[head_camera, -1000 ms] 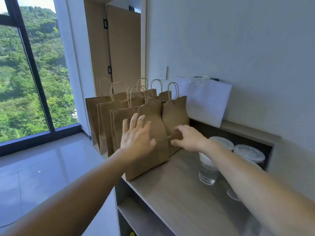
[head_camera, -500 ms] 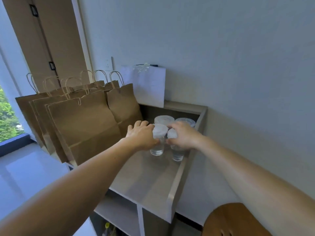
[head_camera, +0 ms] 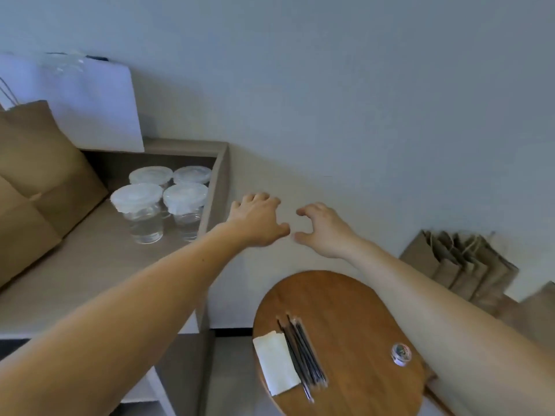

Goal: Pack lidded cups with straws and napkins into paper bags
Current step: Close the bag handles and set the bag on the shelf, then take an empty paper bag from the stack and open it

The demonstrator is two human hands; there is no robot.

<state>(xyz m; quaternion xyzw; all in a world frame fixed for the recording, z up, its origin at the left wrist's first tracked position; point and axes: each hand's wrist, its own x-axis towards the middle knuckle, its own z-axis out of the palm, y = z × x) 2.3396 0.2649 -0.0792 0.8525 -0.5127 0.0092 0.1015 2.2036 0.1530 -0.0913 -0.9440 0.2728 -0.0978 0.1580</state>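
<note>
Right of the cups [head_camera: 136, 199], left hand [head_camera: 258, 219] and right hand [head_camera: 324, 229] hover, each grip loosely curled, empty; farther right, seemingly straws [head_camera: 301, 352] beside a napkin [head_camera: 274, 361].

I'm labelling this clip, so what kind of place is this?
Probably a plain room set up as a drink-packing station, not clearly a cafe: lidded cups on a wooden shelf, brown paper bags beside them, and straws with a napkin on a small round table.

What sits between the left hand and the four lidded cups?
Head view: only the shelf's raised side wall; the left hand hovers beyond it, the lidded cups stand inside.
</note>
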